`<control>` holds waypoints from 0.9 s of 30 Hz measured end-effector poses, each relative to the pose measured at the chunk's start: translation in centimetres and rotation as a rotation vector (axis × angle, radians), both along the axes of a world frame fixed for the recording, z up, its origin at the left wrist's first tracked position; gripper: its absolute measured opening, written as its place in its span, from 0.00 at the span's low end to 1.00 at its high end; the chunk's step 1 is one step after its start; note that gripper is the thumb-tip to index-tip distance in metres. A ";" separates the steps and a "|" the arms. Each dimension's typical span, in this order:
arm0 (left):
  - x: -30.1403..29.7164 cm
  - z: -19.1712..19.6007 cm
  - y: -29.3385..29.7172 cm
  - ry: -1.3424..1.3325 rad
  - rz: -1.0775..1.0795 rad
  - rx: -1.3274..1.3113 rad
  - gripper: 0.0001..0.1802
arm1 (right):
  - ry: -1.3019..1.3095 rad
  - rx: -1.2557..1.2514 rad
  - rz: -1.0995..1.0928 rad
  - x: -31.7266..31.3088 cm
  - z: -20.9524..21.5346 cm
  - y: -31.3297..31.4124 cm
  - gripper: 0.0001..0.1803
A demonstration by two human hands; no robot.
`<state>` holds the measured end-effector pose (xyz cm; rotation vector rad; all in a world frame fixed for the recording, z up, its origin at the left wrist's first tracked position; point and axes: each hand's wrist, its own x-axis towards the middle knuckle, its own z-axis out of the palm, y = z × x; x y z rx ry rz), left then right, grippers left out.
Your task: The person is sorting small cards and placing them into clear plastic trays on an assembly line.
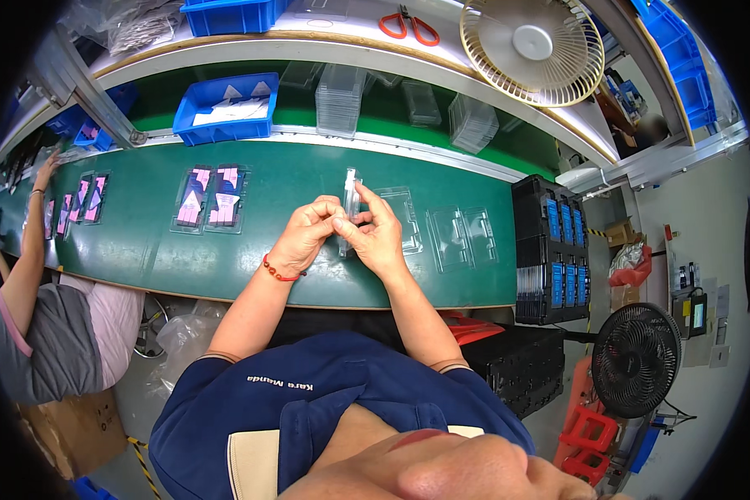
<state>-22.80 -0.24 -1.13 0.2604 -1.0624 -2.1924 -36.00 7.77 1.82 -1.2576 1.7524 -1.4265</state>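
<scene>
Above the green table, both my hands hold a clear plastic blister pack (351, 187), upright and seen nearly edge-on. The fingers of my left hand (302, 236) are pinched against its lower left side. My right hand (375, 237) grips it from the right, its thumb near the left fingertips. What lies inside the pack I cannot make out. Just right of my right hand lies an open clear plastic tray (408, 221), with more clear trays (452, 239) farther right. To the left, two clear packs (226, 200) hold dark items with pink patches and white triangular pieces.
Behind the table stand a blue bin (233, 132) with white papers and stacks of clear trays (338, 102). Red-handled pliers (408, 27) and a fan (532, 43) are on the shelf. Black trays (532, 250) stand at the right end. A co-worker's arm (33, 225) reaches over the left end.
</scene>
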 end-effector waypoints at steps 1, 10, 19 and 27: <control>0.0 0.0 0.0 -0.002 -0.001 0.001 0.05 | -0.002 0.001 -0.001 0.0 -0.3 -0.1 0.37; 5.4 0.9 -1.9 -0.524 0.325 0.155 0.05 | 0.698 0.182 -0.074 -0.4 2.3 -0.4 0.42; 3.9 2.0 -0.2 -0.861 0.862 -0.881 0.11 | 0.990 0.298 -0.314 -18.6 2.0 -16.2 0.28; 4.1 1.0 -0.1 -0.809 0.799 -0.855 0.05 | 0.875 0.560 -0.315 -22.4 1.4 -18.9 0.23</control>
